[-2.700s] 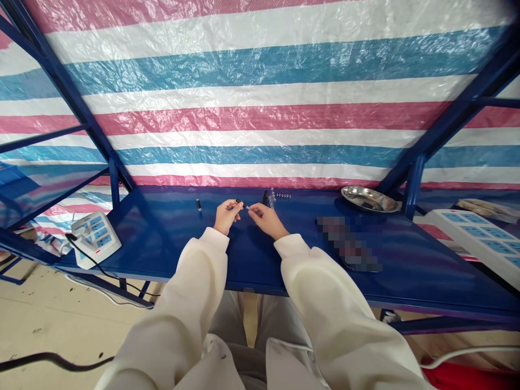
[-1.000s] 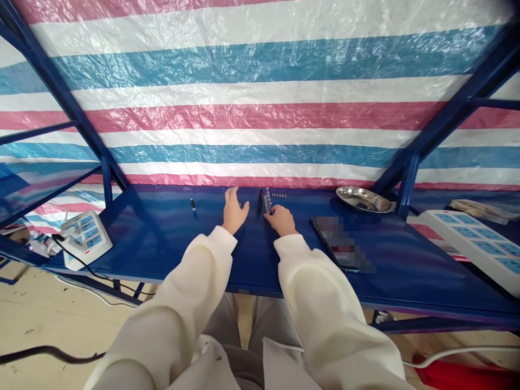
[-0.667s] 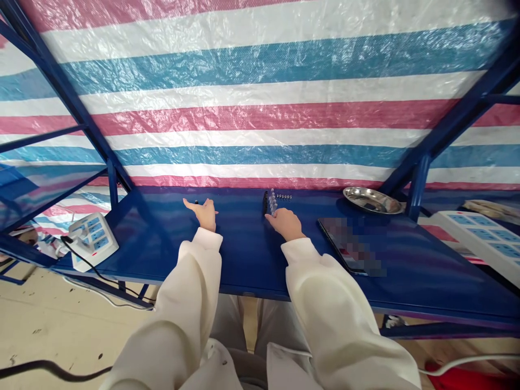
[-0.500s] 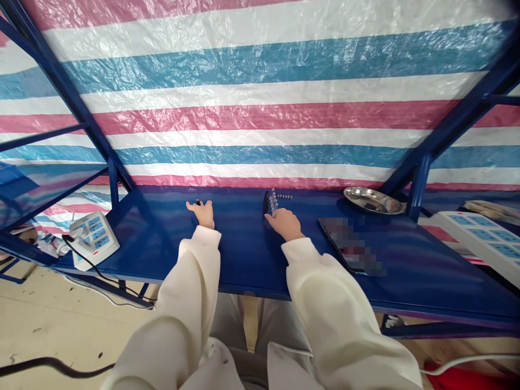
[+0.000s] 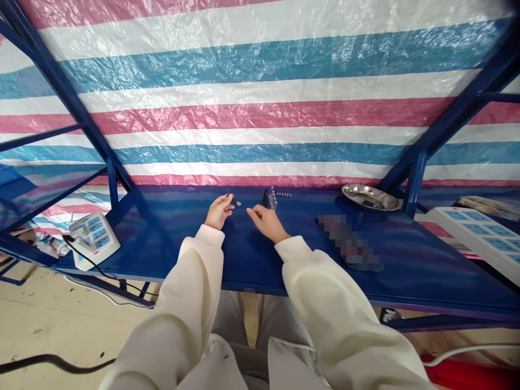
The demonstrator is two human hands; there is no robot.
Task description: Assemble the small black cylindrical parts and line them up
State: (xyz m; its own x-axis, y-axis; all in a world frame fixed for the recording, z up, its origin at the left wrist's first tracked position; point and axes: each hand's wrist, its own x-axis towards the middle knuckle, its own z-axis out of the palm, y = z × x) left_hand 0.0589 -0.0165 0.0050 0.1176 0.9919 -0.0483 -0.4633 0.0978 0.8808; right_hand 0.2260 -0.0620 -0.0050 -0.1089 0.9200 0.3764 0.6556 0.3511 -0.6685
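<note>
My left hand (image 5: 220, 211) pinches a small black piece with a pale, see-through end (image 5: 236, 201), held tilted above the blue table. My right hand (image 5: 268, 223) is closed in a pinch just to the right of it, its fingertips pointing at the left hand but apart from it. Whatever those fingertips may hold is too small to make out. Behind the right hand stand a row of small black parts (image 5: 265, 198) and a row of clear plastic pieces (image 5: 273, 198). Beside them lies a short row of tiny metal springs (image 5: 284, 195).
Right of my right arm lies a phone-like dark slab (image 5: 349, 242), partly blurred out. A round steel dish (image 5: 371, 197) sits at the back right. White power strips stand at the left (image 5: 96, 241) and right (image 5: 479, 238) of the blue table (image 5: 252, 265). Striped sheeting hangs behind.
My left hand has lifted and turned inward, with the black piece now showing in its fingers. My right hand has drawn away from the clear pieces, leftward toward my left hand.
</note>
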